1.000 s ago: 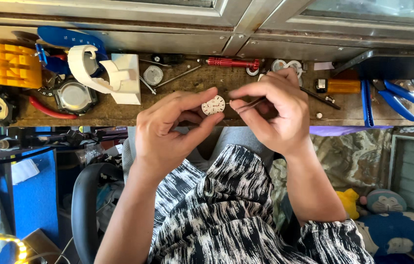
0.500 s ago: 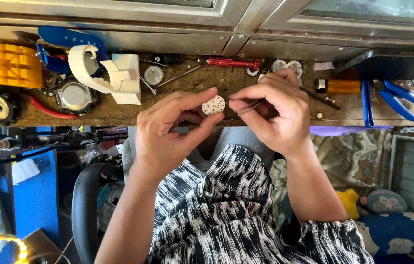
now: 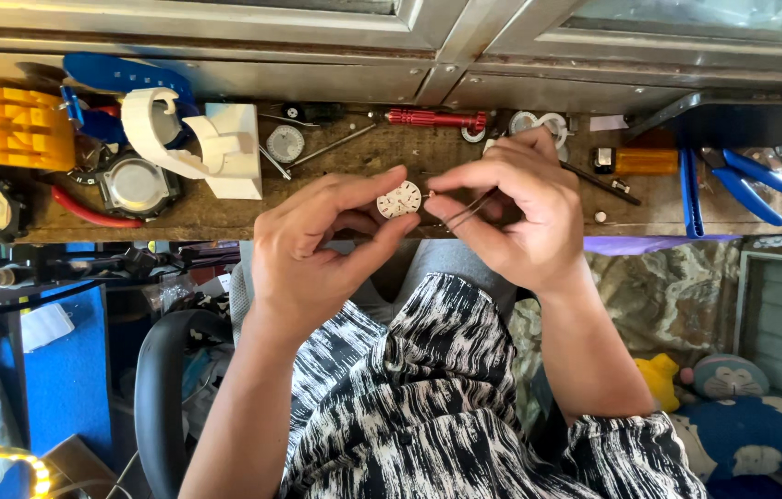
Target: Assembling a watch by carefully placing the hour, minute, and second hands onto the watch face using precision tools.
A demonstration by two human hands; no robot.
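White and round, the small watch dial (image 3: pixel 399 199) sat near the centre of the frame, pinched at its edge between thumb and fingers of the left hand (image 3: pixel 321 249), probably so that its face stayed free. The right hand (image 3: pixel 511 217) was closed around thin metal tweezers (image 3: pixel 465 212), whose tips pointed at the dial's right edge. Both hands hung just above the wooden workbench (image 3: pixel 354 208). A yellow plastic holder (image 3: pixel 12 129) lay at the upper left, blue pliers (image 3: pixel 742 180) at the upper right.
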